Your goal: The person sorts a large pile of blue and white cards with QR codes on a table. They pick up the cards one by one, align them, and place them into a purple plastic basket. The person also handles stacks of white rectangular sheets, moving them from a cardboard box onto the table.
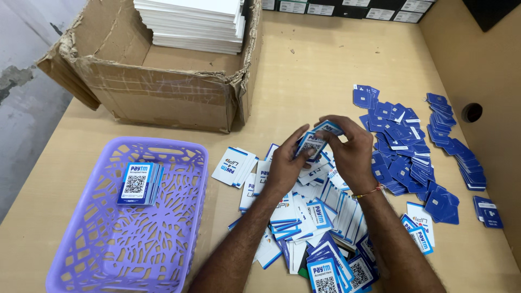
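Observation:
My left hand (286, 165) and my right hand (350, 152) meet above the middle of the wooden table (325, 70), both gripping a small stack of blue-and-white cards (315, 140) with square code patterns. Below the hands lies a loose heap of the same cards (315, 217), some face up, some showing white backs. A small separate bundle of cards (234, 167) lies left of the heap. A thread band circles my right wrist.
A lilac plastic basket (179, 228) at the lower left holds a neat stack of cards (138, 183). A torn cardboard box (163, 97) with white sheets (190, 24) stands at the back left. Dark blue pieces (401, 152) lie scattered right, beside a wall with a round hole (472, 112).

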